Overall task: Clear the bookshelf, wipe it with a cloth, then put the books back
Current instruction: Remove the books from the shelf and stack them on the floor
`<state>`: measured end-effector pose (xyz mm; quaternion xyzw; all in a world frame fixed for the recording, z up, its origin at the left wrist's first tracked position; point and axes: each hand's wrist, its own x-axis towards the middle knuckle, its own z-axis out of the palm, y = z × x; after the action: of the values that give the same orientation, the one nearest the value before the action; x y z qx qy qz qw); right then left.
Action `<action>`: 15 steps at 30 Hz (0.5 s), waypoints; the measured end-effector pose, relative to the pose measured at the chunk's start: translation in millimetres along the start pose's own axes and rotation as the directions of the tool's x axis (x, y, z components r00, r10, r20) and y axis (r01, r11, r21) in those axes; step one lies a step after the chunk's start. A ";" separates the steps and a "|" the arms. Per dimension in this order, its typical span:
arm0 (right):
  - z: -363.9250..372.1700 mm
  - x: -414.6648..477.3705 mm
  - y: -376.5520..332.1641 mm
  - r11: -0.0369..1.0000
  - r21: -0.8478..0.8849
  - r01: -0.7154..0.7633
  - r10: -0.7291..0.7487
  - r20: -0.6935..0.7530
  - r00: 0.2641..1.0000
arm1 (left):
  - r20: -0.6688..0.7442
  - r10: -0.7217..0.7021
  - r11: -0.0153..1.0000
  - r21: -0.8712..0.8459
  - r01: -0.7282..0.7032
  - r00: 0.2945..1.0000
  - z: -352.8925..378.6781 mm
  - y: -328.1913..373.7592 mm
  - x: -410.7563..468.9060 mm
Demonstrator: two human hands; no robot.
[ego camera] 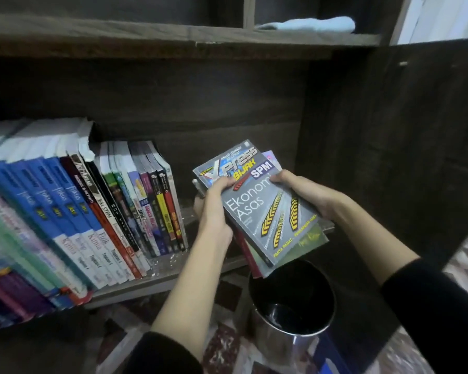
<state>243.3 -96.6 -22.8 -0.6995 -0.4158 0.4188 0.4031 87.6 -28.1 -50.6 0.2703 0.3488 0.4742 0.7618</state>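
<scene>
Evidently both hands share one load: a small stack of books (310, 238) held over the right end of the lower shelf board (173, 273), jutting past its front edge, with the grey "Xpress Bijak SPM Ekonomi Asas" workbook (268, 211) on top. The left hand (216, 211) clamps the stack's left edge, thumb pressed flat on the cover and fingers tucked beneath. The right hand (308, 195) takes the right edge the same way, thumb on top, its other fingers hidden under the books, so I cannot tell how they lie. Gripping from opposite sides makes sense, since thin glossy paperbacks of unequal size slide over one another readily. A row of upright books (79, 211) fills the left and middle of the same board, spines toward its front edge. Between that row and the stack is bare wood flecked with pale specks (dust, most likely). A folded light-blue cloth (308, 24) lies in the right-hand compartment of the shelf above, near its front edge, within reach yet out of the way. With the row in place and the cloth unused, this looks like the clearing stage, though putting back cannot be ruled out. A shiny metal bin (292, 306) stands on the patterned floor covering right below the stack, so a slipped book could drop into it.
</scene>
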 end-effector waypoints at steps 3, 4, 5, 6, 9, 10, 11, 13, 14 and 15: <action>8.3 -20.5 6.6 0.997 0.068 0.035 -0.037 0.025 0.999 | 0.019 0.010 0.999 0.040 -0.011 1.000 -4.0 -7.4 -0.8; 10.9 -28.0 8.9 0.994 0.096 0.052 -0.056 0.039 0.998 | 0.024 0.024 0.998 0.062 -0.025 0.999 -5.1 -8.4 -2.1; 12.3 -34.6 11.2 0.989 0.129 0.068 -0.074 0.044 0.996 | 0.031 0.036 0.996 0.082 -0.039 0.999 -5.8 -9.0 -3.1; 14.8 -40.4 14.0 0.982 0.167 0.084 -0.092 0.044 0.995 | 0.035 0.053 0.994 0.097 -0.056 0.998 -7.7 -9.5 -5.6; 28.4 -54.8 23.7 0.956 0.270 0.112 -0.123 0.026 0.992 | 0.061 0.084 0.989 0.119 -0.091 0.995 -21.6 -10.8 -16.2; 33.4 -59.2 27.2 0.950 0.291 0.112 -0.125 0.027 0.992 | 0.062 0.091 0.986 0.132 -0.098 0.994 -26.9 -11.9 -19.7; 39.6 -62.6 31.6 0.947 0.301 0.114 -0.128 0.029 0.991 | 0.053 0.105 0.982 0.150 -0.112 0.993 -35.3 -13.5 -22.3; 52.8 -68.2 40.0 0.951 0.285 0.123 -0.139 0.037 0.990 | 0.034 0.126 0.972 0.198 -0.130 0.991 -53.5 -15.4 -29.4; 61.0 -71.4 42.9 0.951 0.281 0.132 -0.149 0.038 0.988 | 0.017 0.131 0.964 0.232 -0.132 0.991 -65.4 -16.8 -31.2; 67.2 -73.5 45.6 0.948 0.285 0.144 -0.161 0.036 0.986 | 0.008 0.127 0.956 0.266 -0.124 0.992 -77.0 -19.7 -29.9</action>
<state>170.2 -164.8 -67.8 -0.5882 -0.4165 0.4617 0.5172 28.2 -57.0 -104.0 0.3896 0.3952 0.4716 0.6853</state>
